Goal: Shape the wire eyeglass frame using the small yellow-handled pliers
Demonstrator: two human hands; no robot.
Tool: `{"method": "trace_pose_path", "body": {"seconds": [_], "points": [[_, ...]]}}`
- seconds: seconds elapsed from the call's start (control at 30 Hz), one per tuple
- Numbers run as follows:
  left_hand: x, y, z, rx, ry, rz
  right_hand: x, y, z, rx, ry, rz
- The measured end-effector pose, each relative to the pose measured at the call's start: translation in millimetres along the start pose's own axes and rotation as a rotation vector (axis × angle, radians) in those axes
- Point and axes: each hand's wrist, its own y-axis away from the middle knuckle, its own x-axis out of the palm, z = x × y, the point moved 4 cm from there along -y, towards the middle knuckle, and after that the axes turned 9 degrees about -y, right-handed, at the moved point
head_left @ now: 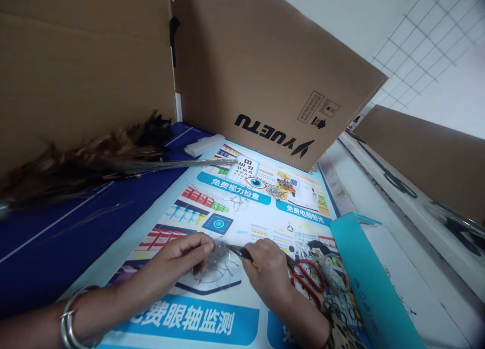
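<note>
My left hand (182, 260) is pinched shut on a small wire piece with beads (217, 248), held just above a printed poster (235, 207). My right hand (269, 273) is closed round slim pliers (237, 249), whose tips meet the wire piece at my left fingertips. Thin wire loops (215, 273) lie on the poster under both hands. A silver bangle (70, 318) circles my left wrist.
Red-handled scissors (308, 278) and a tape roll (335, 273) lie right of my right hand. A teal box edge (359, 268) stands further right. A feather duster (83, 162) lies on the blue table (56, 228). Cardboard walls (265, 71) stand behind. More wire bits (276, 191) lie further back.
</note>
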Motion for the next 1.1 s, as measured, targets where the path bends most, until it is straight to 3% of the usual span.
{"method": "trace_pose_path", "body": {"seconds": [0.2,0.43,0.53,0.73,1.1], "points": [[-0.3,1,0,0.0,0.028,0.012,-4,-4,-3,0.041,0.079,0.041],[-0.5,-1,4,0.008,0.02,0.008,-16,-11,-22,0.199,0.216,0.367],[0.3,-3,6,0.011,-0.001,0.011,-21,-12,-25,0.224,0.33,0.423],[-0.2,0,-1,0.018,-0.056,-0.008,-24,-13,-22,0.262,0.483,0.395],[-0.9,1,-7,-0.022,0.049,-0.017,-8,-12,-10,0.174,0.466,0.231]]}}
